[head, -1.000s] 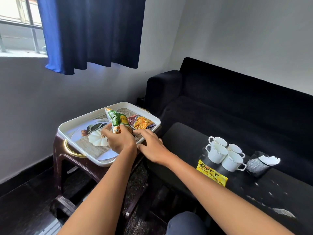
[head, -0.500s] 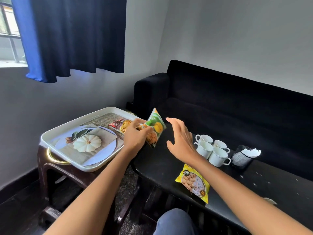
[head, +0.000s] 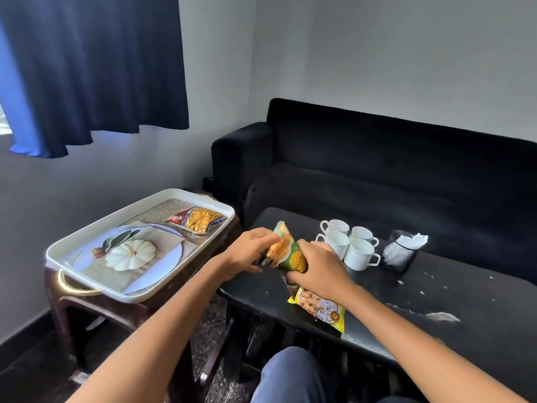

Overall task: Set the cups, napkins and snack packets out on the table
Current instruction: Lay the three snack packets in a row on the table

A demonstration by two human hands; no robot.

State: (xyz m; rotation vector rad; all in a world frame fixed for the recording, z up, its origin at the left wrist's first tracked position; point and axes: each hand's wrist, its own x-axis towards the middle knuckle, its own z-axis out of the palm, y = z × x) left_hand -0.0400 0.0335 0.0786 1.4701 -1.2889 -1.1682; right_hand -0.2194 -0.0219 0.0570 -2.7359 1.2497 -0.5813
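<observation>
Gripped by both left hand & right hand, crinkly green-orange foil snack packet above black counter, prob. to steady before setting down.

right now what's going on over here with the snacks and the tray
A person is setting out a black table. Both hands hold a green packet above the table's near corner: the left hand grips its left side, the right hand its lower right. A yellow packet already lies on the table, with four cups and a napkin holder further back. One red packet is left in the tray on the stool beside the table.
</observation>
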